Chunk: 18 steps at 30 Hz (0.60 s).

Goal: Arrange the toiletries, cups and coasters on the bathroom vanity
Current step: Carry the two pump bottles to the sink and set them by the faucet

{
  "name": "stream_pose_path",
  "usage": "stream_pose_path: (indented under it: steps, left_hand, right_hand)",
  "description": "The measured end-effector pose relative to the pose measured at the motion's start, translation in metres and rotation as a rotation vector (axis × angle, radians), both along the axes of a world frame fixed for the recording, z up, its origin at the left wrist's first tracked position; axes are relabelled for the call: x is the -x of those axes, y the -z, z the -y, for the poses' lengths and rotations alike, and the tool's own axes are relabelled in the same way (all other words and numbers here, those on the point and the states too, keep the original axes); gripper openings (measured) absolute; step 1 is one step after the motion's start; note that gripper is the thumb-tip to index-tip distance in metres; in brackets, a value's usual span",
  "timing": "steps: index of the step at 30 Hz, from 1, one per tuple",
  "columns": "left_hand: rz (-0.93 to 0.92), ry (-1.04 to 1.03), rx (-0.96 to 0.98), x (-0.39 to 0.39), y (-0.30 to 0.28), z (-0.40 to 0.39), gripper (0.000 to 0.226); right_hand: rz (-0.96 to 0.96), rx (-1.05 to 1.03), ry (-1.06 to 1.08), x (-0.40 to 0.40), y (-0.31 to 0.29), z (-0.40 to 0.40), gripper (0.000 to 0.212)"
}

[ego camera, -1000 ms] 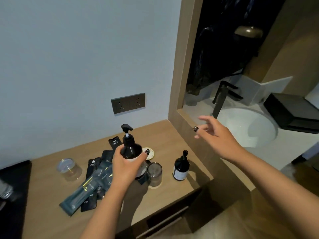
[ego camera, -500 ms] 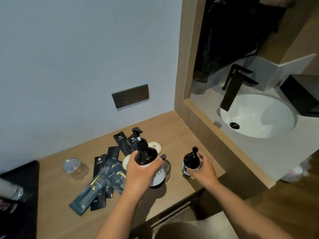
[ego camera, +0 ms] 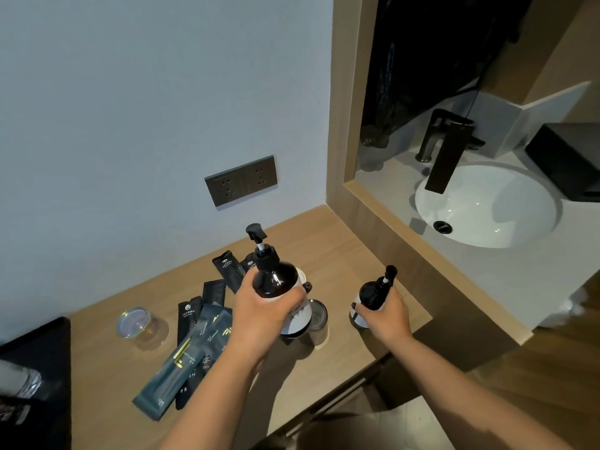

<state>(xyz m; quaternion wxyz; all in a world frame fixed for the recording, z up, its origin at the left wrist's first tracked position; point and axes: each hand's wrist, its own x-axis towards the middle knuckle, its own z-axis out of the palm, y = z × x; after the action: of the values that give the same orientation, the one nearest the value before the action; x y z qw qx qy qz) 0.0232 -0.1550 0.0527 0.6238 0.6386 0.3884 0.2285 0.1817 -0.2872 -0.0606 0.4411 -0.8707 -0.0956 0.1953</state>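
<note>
1. Head view, hands: the left hand (ego camera: pixel 263 315) is wrapped round the shoulder of the big pump bottle (ego camera: pixel 280 287), which looks lifted just clear of the shelf (ego camera: pixel 341 254), though I cannot be sure. The right hand (ego camera: pixel 388 316) is curled round the small pump bottle (ego camera: pixel 373 295) near the shelf's front edge, at about 3 o'clock from the big one.

2. Head view, other task things: a glass (ego camera: pixel 319 319) on a pale coaster stands just behind the big bottle, partly hidden by it. A second glass (ego camera: pixel 138 323) stands apart at 9 o'clock. Dark sachets (ego camera: pixel 194 345) lie in a loose heap between that glass and the left hand, some fanned out toward 11 o'clock.

3. Head view, surroundings: a socket plate (ego camera: pixel 242 180) sits on the wall at 12 o'clock; the basin (ego camera: pixel 487 206) and black tap (ego camera: pixel 446 151) lie beyond the wooden frame at 2 o'clock.

4. Step in hand: by my reading, both bottles are being gathered for placing, probably near the basin; sachets, glasses and coasters are still unsorted.

5. Next move: it calls for carrying both bottles upright, clearing the glass beside the big one, and setting them down with labels facing out.

6. Writing: the big bottle's white label shows dark characters, too blurred to read. The sachets carry gold marks and small white print, also unreadable.
</note>
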Motion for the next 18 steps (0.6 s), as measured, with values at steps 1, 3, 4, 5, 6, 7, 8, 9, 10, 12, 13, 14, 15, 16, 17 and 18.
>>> stream_pose_path:
  steps: [1, 3, 4, 5, 6, 7, 8, 9, 10, 12, 13, 14, 15, 16, 17, 18]
  left_hand:
    - [0.004, 0.013, -0.005, -0.002, -0.001, 0.003, 0.039]
    - [0.022, 0.034, -0.02, -0.009, -0.003, 0.011, 0.035]
    - [0.03, 0.043, -0.033, -0.013, -0.005, 0.015, 0.033]
    - [0.037, 0.055, -0.047, -0.018, -0.006, 0.02, 0.032]
    - [0.039, 0.07, -0.062, -0.024, -0.007, 0.026, 0.032]
    - [0.037, 0.087, -0.079, -0.03, -0.01, 0.033, 0.031]
    - [0.041, 0.103, -0.096, -0.036, -0.013, 0.041, 0.031]
    - [0.049, 0.118, -0.108, -0.043, -0.015, 0.05, 0.029]
    - [0.059, 0.127, -0.112, -0.05, -0.017, 0.06, 0.029]
    - [0.087, 0.114, -0.086, -0.067, -0.021, 0.082, 0.028]
    - [0.106, 0.096, -0.06, -0.077, -0.022, 0.093, 0.028]
    - [0.122, 0.08, -0.031, -0.088, -0.022, 0.106, 0.028]
    - [0.137, 0.068, 0.007, -0.099, -0.023, 0.12, 0.029]
    - [0.148, 0.058, 0.047, -0.111, -0.023, 0.134, 0.031]
    - [0.156, 0.049, 0.087, -0.122, -0.023, 0.149, 0.033]
    - [0.166, 0.042, 0.116, -0.133, -0.024, 0.164, 0.032]
  right_hand:
    - [-0.003, -0.019, 0.009, 0.0, -0.007, 0.004, 0.071]
    - [0.008, -0.052, 0.016, -0.002, -0.027, 0.014, 0.072]
    - [0.023, -0.062, 0.014, -0.004, -0.038, 0.02, 0.072]
    - [0.045, -0.074, 0.005, -0.006, -0.049, 0.027, 0.071]
    - [0.069, -0.092, -0.004, -0.007, -0.061, 0.035, 0.071]
    - [0.087, -0.116, -0.01, -0.009, -0.073, 0.045, 0.07]
    - [0.099, -0.145, -0.011, -0.011, -0.084, 0.055, 0.068]
    - [0.107, -0.173, -0.011, -0.013, -0.095, 0.066, 0.065]
    - [0.114, -0.192, -0.009, -0.017, -0.104, 0.078, 0.063]
    - [0.136, -0.193, -0.006, -0.029, -0.119, 0.105, 0.059]
    - [0.149, -0.181, -0.009, -0.035, -0.125, 0.12, 0.058]
    - [0.164, -0.167, -0.012, -0.043, -0.131, 0.136, 0.056]
    - [0.179, -0.154, -0.011, -0.052, -0.136, 0.152, 0.054]
    - [0.193, -0.145, -0.007, -0.06, -0.14, 0.168, 0.052]
    - [0.204, -0.141, -0.002, -0.069, -0.146, 0.184, 0.052]
    - [0.211, -0.147, 0.002, -0.078, -0.151, 0.201, 0.052]
